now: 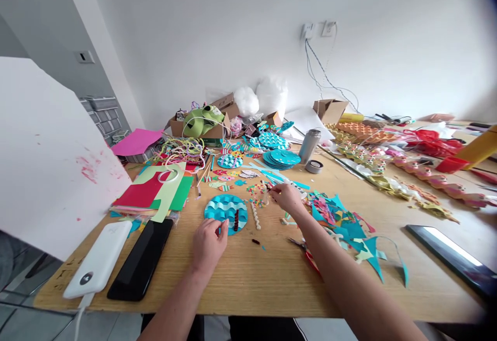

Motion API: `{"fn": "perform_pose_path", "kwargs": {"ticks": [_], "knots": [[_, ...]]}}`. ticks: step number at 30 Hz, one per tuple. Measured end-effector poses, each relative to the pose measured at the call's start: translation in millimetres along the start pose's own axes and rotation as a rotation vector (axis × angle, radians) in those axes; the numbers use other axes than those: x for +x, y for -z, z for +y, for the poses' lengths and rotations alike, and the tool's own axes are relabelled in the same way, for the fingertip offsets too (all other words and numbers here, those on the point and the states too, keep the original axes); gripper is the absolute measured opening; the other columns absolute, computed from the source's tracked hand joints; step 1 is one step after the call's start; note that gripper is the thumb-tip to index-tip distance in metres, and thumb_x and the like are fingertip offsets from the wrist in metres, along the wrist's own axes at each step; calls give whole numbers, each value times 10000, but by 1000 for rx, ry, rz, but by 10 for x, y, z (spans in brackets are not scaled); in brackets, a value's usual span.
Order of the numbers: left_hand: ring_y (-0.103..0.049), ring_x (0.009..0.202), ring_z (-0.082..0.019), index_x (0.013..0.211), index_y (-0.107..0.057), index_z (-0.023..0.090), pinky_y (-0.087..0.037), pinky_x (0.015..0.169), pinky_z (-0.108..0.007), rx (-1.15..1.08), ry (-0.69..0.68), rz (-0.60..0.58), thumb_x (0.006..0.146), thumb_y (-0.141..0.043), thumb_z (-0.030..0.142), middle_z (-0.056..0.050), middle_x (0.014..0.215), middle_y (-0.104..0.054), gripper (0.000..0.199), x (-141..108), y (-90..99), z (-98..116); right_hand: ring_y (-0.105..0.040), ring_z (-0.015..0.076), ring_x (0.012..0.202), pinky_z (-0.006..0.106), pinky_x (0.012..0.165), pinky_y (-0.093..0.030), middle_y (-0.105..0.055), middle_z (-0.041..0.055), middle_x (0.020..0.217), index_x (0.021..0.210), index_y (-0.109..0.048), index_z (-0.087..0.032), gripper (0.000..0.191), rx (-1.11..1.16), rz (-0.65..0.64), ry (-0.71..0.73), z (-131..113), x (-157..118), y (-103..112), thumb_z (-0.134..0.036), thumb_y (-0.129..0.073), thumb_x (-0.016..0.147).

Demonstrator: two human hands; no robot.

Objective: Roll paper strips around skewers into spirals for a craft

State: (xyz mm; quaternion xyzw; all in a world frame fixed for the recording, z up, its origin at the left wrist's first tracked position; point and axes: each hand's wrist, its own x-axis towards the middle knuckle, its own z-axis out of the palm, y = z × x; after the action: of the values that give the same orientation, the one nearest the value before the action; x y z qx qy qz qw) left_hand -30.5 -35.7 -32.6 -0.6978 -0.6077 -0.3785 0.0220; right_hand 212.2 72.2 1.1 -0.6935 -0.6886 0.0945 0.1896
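Observation:
A round blue paper disc (209, 207) lies on the table, with wavy blue and pale strips and a dark red twisted piece (236, 220) on it. At its near edge rests my left hand (210, 240), fingers loosely curled, thumb apart, gripping nothing that I can see. My right hand (286, 198) reaches farther forward, fingertips pinched together beside small colourful paper bits (257, 194). Whatever they pinch is too small to make out. Between the hands lie a cream twisted strip (256, 217) and a short dark piece (256, 241).
Red-handled scissors (310, 262) lie under my right forearm, near coloured scraps (341, 222). A black phone (142, 261) and white power bank (99, 258) are on the left. Behind stand a stack of blue discs (281, 158) and a metal flask (309, 146). A tablet (446, 253) lies right.

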Motion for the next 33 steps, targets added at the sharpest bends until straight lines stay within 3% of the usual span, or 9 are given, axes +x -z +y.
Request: {"fn": "perform_pose_path", "kwargs": {"ticks": [4,11,15,21,24,26,30,33], "knots": [[-472,547,-136,486,-468,184,-301,555,-260,-5,3,11,832,-463,356,-22,534,-515,386,-8,-6,-6,-586,138,550,204,491,-366,-668,13,602,751,-706,-166,249,140,15,-22,91,-42,75,-316,-507,760],[-459,531,-129,483,-437,186,-303,543,-255,-35,1,40,834,-463,355,-12,519,-490,391,-2,-14,-19,-604,194,639,234,514,-359,-664,48,618,658,-680,-174,155,290,134,-96,137,-131,178,-295,-584,669],[-457,526,-129,486,-432,188,-305,542,-256,-36,-7,54,836,-462,357,-6,513,-480,389,0,-9,-19,-577,147,460,213,423,-356,-637,26,538,663,-628,-166,165,487,78,-132,155,-161,209,-316,-563,689],[-442,509,-122,483,-458,183,-315,534,-254,-81,-1,103,830,-473,351,-4,501,-472,385,14,24,-17,-537,88,376,182,324,-351,-686,68,735,804,-506,-166,203,812,-3,-166,132,-257,284,-358,-450,775],[-468,538,-125,539,-532,171,-348,543,-246,-197,55,135,820,-489,354,-18,542,-519,337,51,90,-7,-476,57,340,171,314,-349,-673,52,738,784,-498,-166,236,917,-27,-113,7,-406,369,-399,-511,748],[-512,581,-134,660,-605,159,-387,554,-240,-345,140,132,807,-510,358,-38,626,-584,266,81,164,29,-433,46,312,165,291,-312,-643,29,670,749,-518,-152,268,987,-117,-8,-131,-558,403,-417,-555,730],[-582,648,-157,818,-666,159,-450,564,-238,-738,332,20,756,-574,385,-54,723,-657,251,113,341,197,-456,66,317,167,291,-296,-576,-13,585,747,-551,-160,265,883,-208,94,-455,-915,366,-422,-525,771],[-548,555,-127,860,-688,158,-395,466,-208,-892,422,-70,700,-634,393,-32,654,-644,289,106,443,337,-495,91,366,188,352,-342,-560,-18,561,766,-576,-179,218,761,-182,183,-664,-1149,289,-379,-499,803]]}}
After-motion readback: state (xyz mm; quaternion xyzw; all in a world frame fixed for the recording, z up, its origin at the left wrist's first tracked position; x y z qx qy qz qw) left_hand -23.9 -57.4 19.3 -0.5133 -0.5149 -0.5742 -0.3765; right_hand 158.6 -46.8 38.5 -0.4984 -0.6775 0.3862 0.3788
